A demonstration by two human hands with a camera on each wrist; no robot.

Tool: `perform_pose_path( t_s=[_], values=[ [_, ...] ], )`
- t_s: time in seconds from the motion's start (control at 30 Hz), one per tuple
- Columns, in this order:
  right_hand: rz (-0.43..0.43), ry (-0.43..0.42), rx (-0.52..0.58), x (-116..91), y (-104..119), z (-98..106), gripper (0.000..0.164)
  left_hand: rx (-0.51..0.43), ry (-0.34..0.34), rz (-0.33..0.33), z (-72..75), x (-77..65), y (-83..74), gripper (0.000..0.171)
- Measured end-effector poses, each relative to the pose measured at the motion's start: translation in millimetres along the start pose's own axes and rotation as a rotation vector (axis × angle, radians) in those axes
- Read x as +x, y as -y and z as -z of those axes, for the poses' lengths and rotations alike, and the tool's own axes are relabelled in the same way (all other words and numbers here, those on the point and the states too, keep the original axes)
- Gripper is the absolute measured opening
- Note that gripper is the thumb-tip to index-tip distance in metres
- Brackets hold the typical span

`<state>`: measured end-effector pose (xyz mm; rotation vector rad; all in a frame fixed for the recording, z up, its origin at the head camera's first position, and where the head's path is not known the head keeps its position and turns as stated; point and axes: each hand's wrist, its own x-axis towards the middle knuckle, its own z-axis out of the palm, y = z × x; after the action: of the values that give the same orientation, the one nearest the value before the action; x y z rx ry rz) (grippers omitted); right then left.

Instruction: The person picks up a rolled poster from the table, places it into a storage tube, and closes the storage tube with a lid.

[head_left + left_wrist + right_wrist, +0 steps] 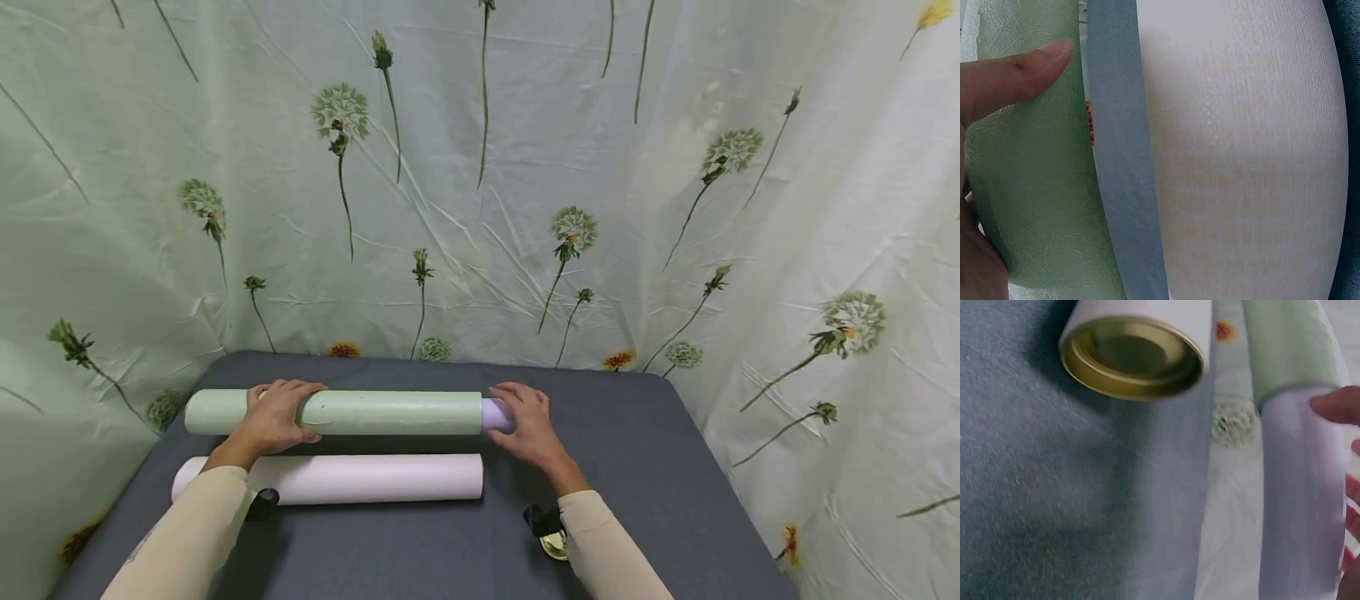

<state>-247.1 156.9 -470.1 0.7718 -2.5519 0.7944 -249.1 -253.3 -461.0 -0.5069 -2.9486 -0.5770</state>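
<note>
A long green textured tube [397, 412] lies crosswise at the back of the table. My left hand [279, 418] grips it left of its middle, with the thumb [1041, 70] along the near side. From the tube's right end sticks out a smooth lavender roll [1300, 487], narrower than the tube. My right hand [529, 423] holds this roll between thumb and fingers. How far the roll reaches inside the green tube is hidden. Nearer to me, a pale pinkish-white tube [375, 480] lies parallel to the green one; its right end shows a gold metal rim [1135, 387].
A round gold lid [553, 547] lies on the dark grey table [405, 550], partly covered by the right wrist's camera. A pale curtain [480, 208] with dandelion prints hangs behind the table and along its sides.
</note>
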Motion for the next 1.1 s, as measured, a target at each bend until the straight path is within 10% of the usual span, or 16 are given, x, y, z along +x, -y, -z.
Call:
perform_pose_path(
  t_s=[0.27, 0.67, 1.1],
  values=[
    [-0.117, -0.067, 0.179, -11.0, -25.1, 16.0, 0.051, 0.001, -0.009, 0.003, 0.8, 1.2, -0.1, 0.071],
    [-0.458, -0.037, 0.794, -34.1, -57.7, 32.1, 0.048, 0.014, -0.005, 0.006, 3.6, 1.3, 0.1, 0.073],
    [-0.500, -0.001, 1.033, -43.5, -69.9, 30.3, 0.052, 0.004, 0.002, -0.002, -0.7, -0.2, 0.2, 0.072]
  ],
)
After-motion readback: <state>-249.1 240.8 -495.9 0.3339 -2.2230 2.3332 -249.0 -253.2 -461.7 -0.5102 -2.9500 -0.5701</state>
